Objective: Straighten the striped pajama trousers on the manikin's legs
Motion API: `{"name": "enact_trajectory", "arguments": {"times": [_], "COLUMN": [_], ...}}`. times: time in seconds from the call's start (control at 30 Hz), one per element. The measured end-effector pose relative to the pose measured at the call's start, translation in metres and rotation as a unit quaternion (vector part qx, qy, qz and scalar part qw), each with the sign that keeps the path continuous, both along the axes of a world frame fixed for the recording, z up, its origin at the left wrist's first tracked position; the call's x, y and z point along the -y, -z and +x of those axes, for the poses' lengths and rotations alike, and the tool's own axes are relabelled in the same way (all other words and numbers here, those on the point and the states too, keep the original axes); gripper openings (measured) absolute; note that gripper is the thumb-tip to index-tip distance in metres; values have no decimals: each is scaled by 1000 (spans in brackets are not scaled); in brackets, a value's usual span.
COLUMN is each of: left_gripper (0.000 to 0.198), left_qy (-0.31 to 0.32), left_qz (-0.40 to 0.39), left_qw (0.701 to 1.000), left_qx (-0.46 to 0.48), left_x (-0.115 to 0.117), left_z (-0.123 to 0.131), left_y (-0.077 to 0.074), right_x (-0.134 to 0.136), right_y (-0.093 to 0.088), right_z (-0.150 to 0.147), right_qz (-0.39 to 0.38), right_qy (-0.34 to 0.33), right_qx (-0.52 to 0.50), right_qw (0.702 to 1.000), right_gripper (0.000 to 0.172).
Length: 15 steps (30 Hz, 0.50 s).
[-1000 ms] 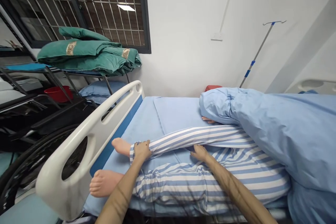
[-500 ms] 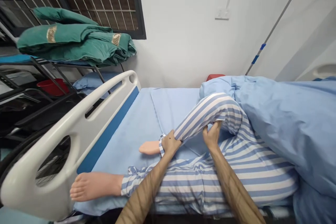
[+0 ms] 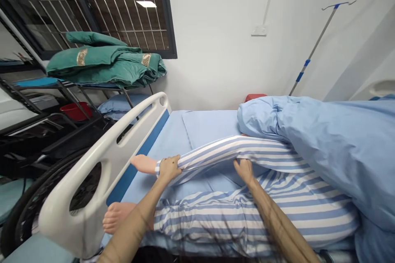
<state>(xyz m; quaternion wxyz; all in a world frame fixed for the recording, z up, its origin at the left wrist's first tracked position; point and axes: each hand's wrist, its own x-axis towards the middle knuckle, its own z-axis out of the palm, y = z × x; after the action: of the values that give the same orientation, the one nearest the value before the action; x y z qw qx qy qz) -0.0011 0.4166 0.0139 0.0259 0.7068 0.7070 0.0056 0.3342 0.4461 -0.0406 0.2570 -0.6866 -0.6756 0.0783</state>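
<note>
On the bed lies what looks like a care manikin in blue-and-white striped trousers. Its far leg (image 3: 212,152) is raised a little off the sheet, only slightly bent at the knee. My left hand (image 3: 169,169) is wrapped round this leg just above the ankle, near the bare far foot (image 3: 144,163). Under the knee, my right hand (image 3: 245,169) grips the leg from below, its fingers partly hidden by the cloth. The near leg (image 3: 212,213) rests straight on the mattress, and my left forearm covers part of the near foot (image 3: 115,217).
A white bed end board (image 3: 72,164) rises on the left. A bunched blue quilt (image 3: 333,139) covers the manikin's upper part. An IV pole (image 3: 317,43) stands behind the bed. Green folded bedding (image 3: 105,63) lies on a rack; a wheelchair wheel (image 3: 18,213) is at lower left.
The far leg has gone from sharply bent to nearly straight, its knee lower and its foot moved left towards the end board. My left hand moved left with the ankle; my right stays under the knee.
</note>
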Motion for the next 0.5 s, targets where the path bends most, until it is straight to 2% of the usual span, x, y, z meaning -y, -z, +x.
{"name": "enact_trajectory", "arguments": {"times": [0.1,0.2,0.3,0.4,0.5], "left_gripper": [46,51,48,47,54], "left_qy": [27,29,43,59,55], "left_qz": [-17,-13,10,41,93], "left_qw": [999,999,999,997,994], "left_qx": [-20,-18,-25,-30,3], "left_x": [1,1,2,7,29], "left_z": [-21,-25,-25,-24,-18], "left_y": [7,25,36,36,33], "right_x": [5,4,2,1,2], "right_y": [3,5,9,15,19], "right_z": [-4,-3,0,1,1], "right_qz": [-68,-104,-169,-226,-241], "right_qy": [-33,-73,-148,-189,-188], "right_qx": [26,11,-29,-64,-81], "right_qw": [997,992,974,953,949], "right_gripper": [27,24,29,26,18]}}
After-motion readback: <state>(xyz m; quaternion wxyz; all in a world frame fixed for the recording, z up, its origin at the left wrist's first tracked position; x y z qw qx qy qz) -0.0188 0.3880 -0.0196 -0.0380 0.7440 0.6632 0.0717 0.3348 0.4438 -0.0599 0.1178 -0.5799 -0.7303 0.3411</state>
